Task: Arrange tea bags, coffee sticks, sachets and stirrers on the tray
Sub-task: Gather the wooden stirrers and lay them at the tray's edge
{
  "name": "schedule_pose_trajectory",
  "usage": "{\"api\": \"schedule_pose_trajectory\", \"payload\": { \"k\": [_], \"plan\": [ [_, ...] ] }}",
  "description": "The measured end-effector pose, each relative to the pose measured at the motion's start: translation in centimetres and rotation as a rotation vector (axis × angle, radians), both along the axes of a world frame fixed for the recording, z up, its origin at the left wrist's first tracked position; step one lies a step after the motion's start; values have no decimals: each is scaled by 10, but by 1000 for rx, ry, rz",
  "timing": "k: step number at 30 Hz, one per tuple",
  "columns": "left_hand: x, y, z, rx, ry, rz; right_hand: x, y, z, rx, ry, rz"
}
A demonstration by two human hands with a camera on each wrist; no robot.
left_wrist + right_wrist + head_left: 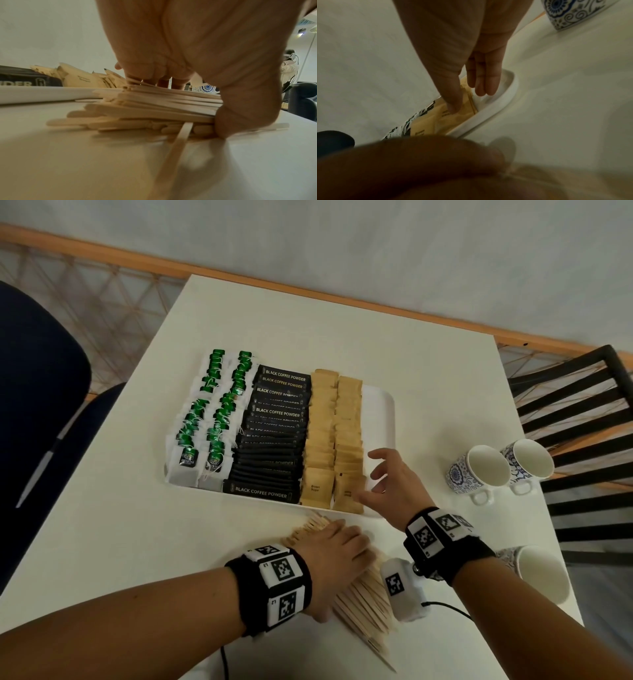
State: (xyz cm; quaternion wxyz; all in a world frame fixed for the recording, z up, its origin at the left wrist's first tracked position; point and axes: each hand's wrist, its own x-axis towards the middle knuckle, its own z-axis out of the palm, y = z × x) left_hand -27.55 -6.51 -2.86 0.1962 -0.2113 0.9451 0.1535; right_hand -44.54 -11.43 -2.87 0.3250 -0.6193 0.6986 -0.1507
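Observation:
A white tray (381,409) holds green-tagged tea bags (212,419), black coffee sticks (274,440) and brown sugar sachets (335,433) in neat columns; a bare strip runs down its right side. A pile of wooden stirrers (363,601) lies on the table in front of the tray. My left hand (335,553) covers the pile and grips a stack of stirrers (154,108), fingers over the far side, thumb (240,115) against the near ends. My right hand (373,477) hovers over the tray's front right corner with straight fingers, its thumb (453,105) touching the nearest sachet (453,121).
Three blue-patterned white cups stand right of the tray: two together (479,470), (527,460), one nearer (541,573). A dark blue chair (34,405) is at the left, a black slatted chair (582,422) at the right. The table's edge runs close behind the tray.

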Motion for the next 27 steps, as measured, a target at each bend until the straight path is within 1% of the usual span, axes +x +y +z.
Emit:
{"api": "schedule_pose_trajectory", "payload": {
  "k": [3,7,10,15,22,24,27],
  "plan": [
    [0,0,1,4,-5,4,4,2,-2,-35,-16,-13],
    [-1,0,0,5,-4,4,4,3,-3,-108,77,88],
    [0,0,0,6,4,4,7,2,-3,-111,152,135],
    [0,0,-2,11,31,9,18,-2,2,-90,228,194],
    [0,-1,-3,13,50,16,19,-4,2,-126,278,274],
    [1,0,-3,16,54,21,16,0,0,-142,266,279],
    [2,-1,-3,5,54,17,9,5,-2,-157,142,166]
  ]
}}
